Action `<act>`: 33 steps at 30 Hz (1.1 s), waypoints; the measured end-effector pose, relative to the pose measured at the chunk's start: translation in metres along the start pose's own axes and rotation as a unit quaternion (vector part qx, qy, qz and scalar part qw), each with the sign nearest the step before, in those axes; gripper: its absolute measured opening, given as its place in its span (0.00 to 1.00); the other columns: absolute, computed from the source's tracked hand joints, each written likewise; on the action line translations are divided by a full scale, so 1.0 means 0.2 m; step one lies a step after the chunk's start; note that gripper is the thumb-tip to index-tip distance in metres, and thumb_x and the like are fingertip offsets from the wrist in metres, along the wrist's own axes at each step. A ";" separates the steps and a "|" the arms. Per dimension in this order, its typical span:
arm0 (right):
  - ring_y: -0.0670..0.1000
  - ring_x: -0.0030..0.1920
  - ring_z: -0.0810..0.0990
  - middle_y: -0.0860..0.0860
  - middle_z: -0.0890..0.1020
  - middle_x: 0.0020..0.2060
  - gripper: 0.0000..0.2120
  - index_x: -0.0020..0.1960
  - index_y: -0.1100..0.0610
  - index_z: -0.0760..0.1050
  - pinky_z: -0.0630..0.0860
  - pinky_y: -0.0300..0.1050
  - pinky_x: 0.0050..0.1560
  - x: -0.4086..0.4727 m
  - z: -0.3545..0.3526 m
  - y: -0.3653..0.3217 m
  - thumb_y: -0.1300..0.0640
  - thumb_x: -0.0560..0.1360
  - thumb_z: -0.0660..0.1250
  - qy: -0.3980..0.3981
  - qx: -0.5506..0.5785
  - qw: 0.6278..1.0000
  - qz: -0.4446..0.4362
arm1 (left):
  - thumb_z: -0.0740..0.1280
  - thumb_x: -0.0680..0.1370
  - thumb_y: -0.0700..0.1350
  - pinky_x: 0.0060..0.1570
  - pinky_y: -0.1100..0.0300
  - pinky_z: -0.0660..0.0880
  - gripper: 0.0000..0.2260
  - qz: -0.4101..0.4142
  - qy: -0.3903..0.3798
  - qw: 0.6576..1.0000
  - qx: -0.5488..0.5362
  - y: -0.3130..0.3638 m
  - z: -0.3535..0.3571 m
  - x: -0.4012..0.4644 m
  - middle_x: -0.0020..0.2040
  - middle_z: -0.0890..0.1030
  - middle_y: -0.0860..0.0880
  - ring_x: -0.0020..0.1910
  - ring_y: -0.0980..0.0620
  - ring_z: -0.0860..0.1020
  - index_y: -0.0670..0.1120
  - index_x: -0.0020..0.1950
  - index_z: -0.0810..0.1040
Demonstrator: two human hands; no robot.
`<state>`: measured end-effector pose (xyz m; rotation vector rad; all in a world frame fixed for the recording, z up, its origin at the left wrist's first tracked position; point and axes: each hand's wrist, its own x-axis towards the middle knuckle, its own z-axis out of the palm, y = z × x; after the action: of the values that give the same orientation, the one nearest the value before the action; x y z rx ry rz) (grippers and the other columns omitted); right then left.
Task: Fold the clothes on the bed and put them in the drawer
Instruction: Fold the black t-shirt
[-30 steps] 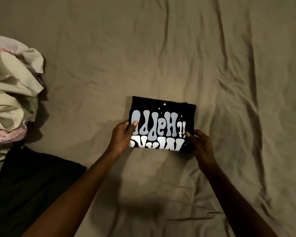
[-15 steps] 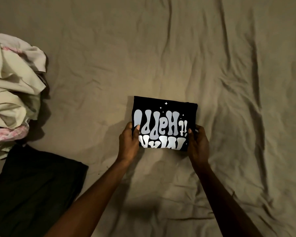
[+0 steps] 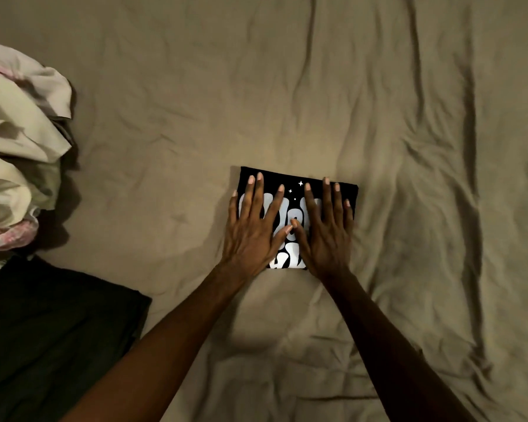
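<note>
A black T-shirt with white lettering [image 3: 296, 184] lies folded into a small rectangle in the middle of the bed. My left hand [image 3: 255, 226] lies flat on its left half, fingers straight and spread. My right hand [image 3: 325, 229] presses flat on its right half in the same way. The two thumbs meet over the print, and the hands hide most of the lettering. The drawer is not in view.
A heap of unfolded cream and pink clothes [image 3: 19, 153] sits at the left edge. Below it lies a dark folded garment [image 3: 52, 336]. The wrinkled tan bedsheet [image 3: 409, 147] covers everything else in view.
Both hands let go of the shirt's near corners and moved forward onto its top, where they now lie flat with fingers spread.
</note>
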<state>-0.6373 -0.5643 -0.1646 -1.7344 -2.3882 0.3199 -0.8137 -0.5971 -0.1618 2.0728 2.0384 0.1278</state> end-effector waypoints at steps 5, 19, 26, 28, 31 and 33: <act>0.53 0.84 0.45 0.51 0.49 0.84 0.34 0.85 0.45 0.50 0.46 0.71 0.78 0.06 0.13 0.05 0.35 0.83 0.54 -0.043 -0.104 0.993 0.024 | 0.47 0.84 0.67 0.78 0.37 0.49 0.35 -0.021 -0.024 0.999 0.038 -0.04 0.14 0.05 0.84 0.44 0.41 0.83 0.43 0.43 0.50 0.84 0.45; 0.55 0.84 0.49 0.53 0.52 0.84 0.31 0.84 0.46 0.55 0.51 0.64 0.80 0.04 0.10 0.08 0.37 0.84 0.53 0.001 -0.030 0.999 0.022 | 0.52 0.84 0.66 0.79 0.39 0.51 0.36 -0.005 0.003 0.999 -0.040 -0.04 0.11 0.04 0.84 0.46 0.42 0.83 0.44 0.44 0.47 0.84 0.48; 0.50 0.83 0.51 0.50 0.54 0.84 0.30 0.85 0.51 0.51 0.55 0.58 0.80 -0.08 0.07 0.24 0.43 0.86 0.50 0.007 0.000 0.994 0.112 | 0.55 0.86 0.56 0.80 0.47 0.54 0.32 -0.055 0.041 0.985 -0.156 -0.14 0.10 -0.05 0.84 0.48 0.43 0.83 0.47 0.46 0.40 0.83 0.49; 0.49 0.83 0.51 0.49 0.53 0.84 0.30 0.85 0.51 0.49 0.53 0.57 0.81 -0.06 0.06 0.25 0.42 0.86 0.48 -0.007 -0.011 0.994 0.105 | 0.52 0.86 0.57 0.80 0.49 0.53 0.32 -0.055 0.016 0.994 -0.091 -0.14 0.12 -0.04 0.84 0.47 0.43 0.83 0.47 0.44 0.40 0.83 0.47; 0.50 0.83 0.51 0.50 0.54 0.84 0.31 0.85 0.52 0.50 0.52 0.55 0.81 -0.04 0.06 0.24 0.41 0.85 0.48 -0.018 -0.012 0.993 0.114 | 0.51 0.86 0.58 0.80 0.50 0.53 0.33 -0.071 0.005 0.995 -0.076 -0.12 0.11 -0.03 0.84 0.47 0.42 0.83 0.46 0.45 0.39 0.83 0.47; 0.53 0.82 0.56 0.52 0.59 0.83 0.32 0.84 0.54 0.53 0.55 0.55 0.79 -0.05 0.04 0.23 0.41 0.85 0.51 -0.005 0.026 0.991 0.135 | 0.52 0.86 0.57 0.80 0.49 0.53 0.32 -0.078 0.013 0.992 -0.093 -0.10 0.09 -0.03 0.84 0.50 0.41 0.83 0.45 0.48 0.39 0.83 0.49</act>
<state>-0.5948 -0.5601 -0.1858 -2.0366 -2.1304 0.4235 -0.8301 -0.6051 -0.1824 1.8036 2.1058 0.3071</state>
